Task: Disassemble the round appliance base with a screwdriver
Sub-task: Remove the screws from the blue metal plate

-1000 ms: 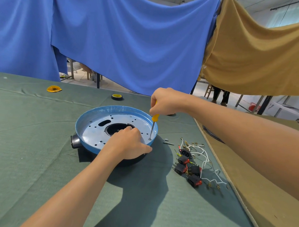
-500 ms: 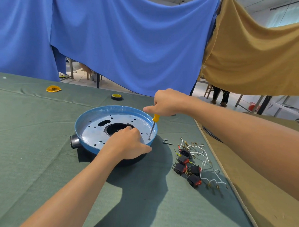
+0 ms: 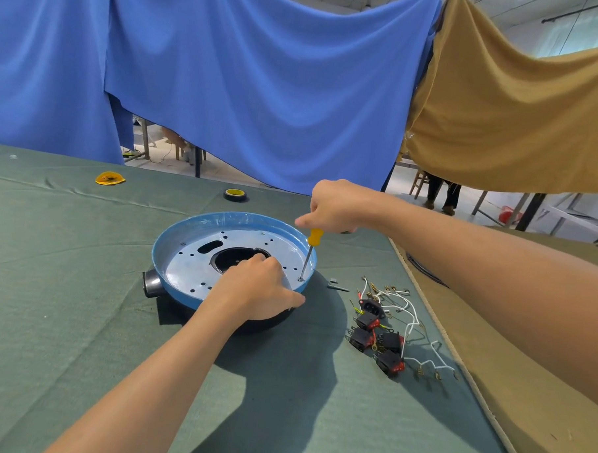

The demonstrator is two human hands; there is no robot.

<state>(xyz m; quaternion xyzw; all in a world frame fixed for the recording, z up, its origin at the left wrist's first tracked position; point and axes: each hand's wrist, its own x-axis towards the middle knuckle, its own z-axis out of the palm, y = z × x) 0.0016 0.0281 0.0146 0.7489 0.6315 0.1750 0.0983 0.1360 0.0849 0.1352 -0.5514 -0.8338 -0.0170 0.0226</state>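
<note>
The round appliance base (image 3: 190, 256) lies on the green table cloth, a blue rim around a pale metal plate with a dark central hole and a black spout on its left. My right hand (image 3: 336, 207) grips the yellow handle of a screwdriver (image 3: 308, 256), which stands nearly upright with its tip on a screw at the plate's right edge. My left hand (image 3: 257, 289) rests on the near right rim of the base, thumb over the outer edge, holding it steady.
Black switches with red parts and white wires (image 3: 385, 336) lie to the right of the base, with small loose parts (image 3: 334, 285) beside it. A tape roll (image 3: 235, 194) and a yellow piece (image 3: 110, 178) sit farther back. A brown cloth-covered surface (image 3: 522, 407) borders the right.
My right hand has turned on the screwdriver handle, its fingers shifting leftward, while the tip stays on the same screw. My left hand has stayed on the rim.
</note>
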